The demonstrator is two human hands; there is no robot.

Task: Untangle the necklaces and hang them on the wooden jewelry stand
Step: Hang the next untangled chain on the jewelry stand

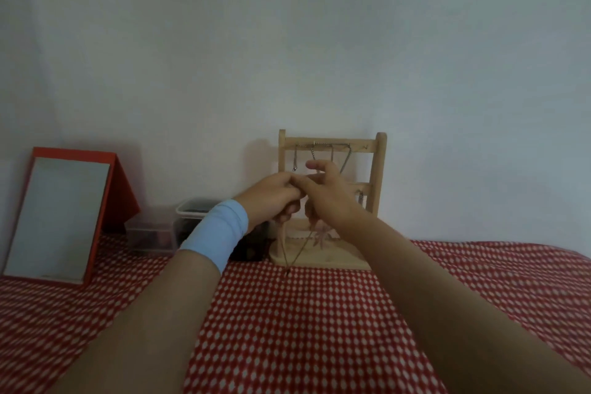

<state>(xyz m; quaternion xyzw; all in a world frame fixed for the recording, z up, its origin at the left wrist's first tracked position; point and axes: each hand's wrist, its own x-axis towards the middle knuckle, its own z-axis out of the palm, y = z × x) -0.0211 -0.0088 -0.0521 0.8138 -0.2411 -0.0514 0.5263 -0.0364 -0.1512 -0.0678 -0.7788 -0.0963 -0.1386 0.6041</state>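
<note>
Red checkered cloth (303, 313); left hand (271, 197), right hand (329, 198) pinch blurry chain (299, 251), half-hiding wooden stand (379, 169).

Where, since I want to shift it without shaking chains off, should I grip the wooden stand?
Likely the stand by its right post, pinched from the right, below the top rail. It stands upright and bare there, while chains hang off the rails and the left hand and right hand crowd its front.

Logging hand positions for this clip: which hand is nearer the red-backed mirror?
Left. The left hand sits right of the mirror, in front of the wooden stand; the right hand meets it from the farther side.
</note>
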